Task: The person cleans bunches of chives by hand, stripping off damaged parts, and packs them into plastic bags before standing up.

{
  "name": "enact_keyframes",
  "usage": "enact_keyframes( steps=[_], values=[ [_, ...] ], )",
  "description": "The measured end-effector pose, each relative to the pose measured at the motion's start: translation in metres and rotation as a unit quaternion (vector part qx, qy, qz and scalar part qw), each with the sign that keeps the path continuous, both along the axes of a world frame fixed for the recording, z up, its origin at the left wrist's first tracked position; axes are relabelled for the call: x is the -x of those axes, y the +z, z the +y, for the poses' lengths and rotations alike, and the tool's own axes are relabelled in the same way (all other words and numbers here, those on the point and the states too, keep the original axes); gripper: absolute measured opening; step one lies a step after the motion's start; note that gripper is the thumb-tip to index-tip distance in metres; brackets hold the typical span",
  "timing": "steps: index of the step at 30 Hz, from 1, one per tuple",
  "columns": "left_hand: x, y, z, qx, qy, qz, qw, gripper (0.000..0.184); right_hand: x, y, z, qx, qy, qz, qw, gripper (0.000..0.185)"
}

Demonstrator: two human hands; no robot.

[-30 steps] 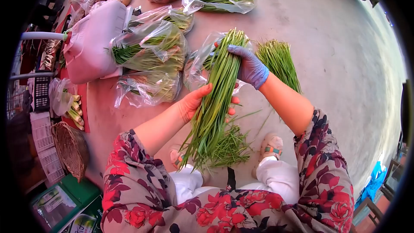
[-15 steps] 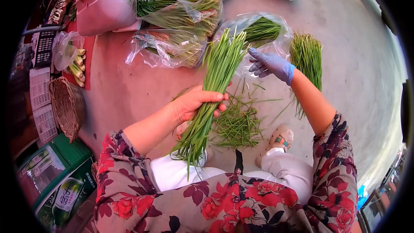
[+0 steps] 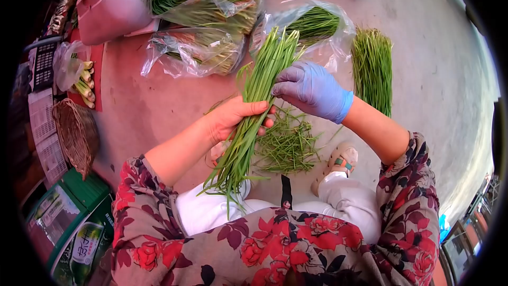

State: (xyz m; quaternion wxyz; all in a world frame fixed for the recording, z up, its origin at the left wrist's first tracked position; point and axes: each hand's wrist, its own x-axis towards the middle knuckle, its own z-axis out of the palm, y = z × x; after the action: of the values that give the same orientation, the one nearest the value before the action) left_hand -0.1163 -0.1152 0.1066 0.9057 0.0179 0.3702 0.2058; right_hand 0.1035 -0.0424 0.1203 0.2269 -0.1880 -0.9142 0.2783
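Observation:
My bare left hand (image 3: 235, 118) is closed around the middle of a bunch of garlic chives (image 3: 267, 71), thumb across the top. The pale cut ends point away from me and the green leaf tips hang toward my lap. At the bunch's right edge, my right hand (image 3: 313, 91), in a blue-purple glove, has its fingers pinched together on some of the chives. Exactly which stalks they grip is hidden. Below the bunch, a loose heap of green trimmings (image 3: 288, 147) lies on the floor between my feet.
A larger bundle of chives (image 3: 372, 69) lies on the floor to the right. Ahead are clear plastic bags (image 3: 198, 50) of greens and an open bag (image 3: 344, 34). On the left stand a wicker basket (image 3: 76, 135), a green box (image 3: 79, 206) and a pinkish container (image 3: 114, 8).
My right hand has moved left and nearer, from held apart with fingers loosely spread to pinching at the bunch's edge. My left hand keeps its hold. The view has shifted slightly.

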Motion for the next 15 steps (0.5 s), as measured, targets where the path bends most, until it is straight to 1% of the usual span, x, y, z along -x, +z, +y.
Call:
enact_keyframes(
  steps=[1, 4, 5, 6, 7, 8, 9, 11, 13, 14, 15],
  values=[
    [0.000, -0.001, -0.001, 0.007, 0.000, 0.005, 1.000, 0.032, -0.003, -0.005, 0.000, 0.017, -0.003, 0.012, 1.000, 0.016],
    [0.000, -0.003, 0.001, 0.010, 0.003, 0.007, 1.000, 0.041, -0.007, -0.023, 0.003, 0.174, -0.027, 0.143, 0.974, 0.011],
    [-0.001, -0.001, 0.002, 0.001, 0.006, 0.001, 1.000, 0.045, -0.011, -0.025, 0.003, 0.322, -0.070, 0.162, 0.930, 0.011],
    [-0.001, 0.000, 0.002, -0.006, 0.008, -0.006, 1.000, 0.049, -0.015, -0.022, 0.003, 0.463, -0.111, 0.177, 0.861, 0.010],
    [-0.002, -0.001, 0.002, -0.011, 0.001, -0.007, 1.000, 0.053, -0.020, -0.020, 0.003, 0.592, -0.150, 0.187, 0.770, 0.011],
    [-0.003, -0.002, 0.004, -0.015, -0.008, -0.008, 1.000, 0.057, -0.027, -0.023, 0.011, 0.583, -0.175, 0.195, 0.769, 0.015],
    [-0.003, -0.002, 0.006, -0.021, -0.017, -0.010, 1.000, 0.061, -0.031, -0.020, 0.017, 0.605, -0.204, 0.238, 0.732, 0.014],
    [-0.004, 0.001, 0.008, -0.031, -0.027, -0.019, 0.999, 0.052, -0.049, -0.032, 0.039, 0.618, -0.232, 0.324, 0.678, 0.014],
    [-0.003, -0.002, 0.009, -0.034, -0.041, -0.027, 0.998, 0.042, -0.077, -0.041, 0.069, 0.607, -0.258, 0.386, 0.645, 0.014],
    [-0.001, -0.008, 0.008, -0.033, -0.049, -0.028, 0.998, 0.036, -0.090, -0.035, 0.079, 0.611, -0.281, 0.425, 0.605, 0.014],
    [0.000, -0.012, 0.007, -0.031, -0.057, -0.030, 0.997, 0.030, -0.104, -0.032, 0.086, 0.591, -0.313, 0.423, 0.612, 0.015]
  ],
)
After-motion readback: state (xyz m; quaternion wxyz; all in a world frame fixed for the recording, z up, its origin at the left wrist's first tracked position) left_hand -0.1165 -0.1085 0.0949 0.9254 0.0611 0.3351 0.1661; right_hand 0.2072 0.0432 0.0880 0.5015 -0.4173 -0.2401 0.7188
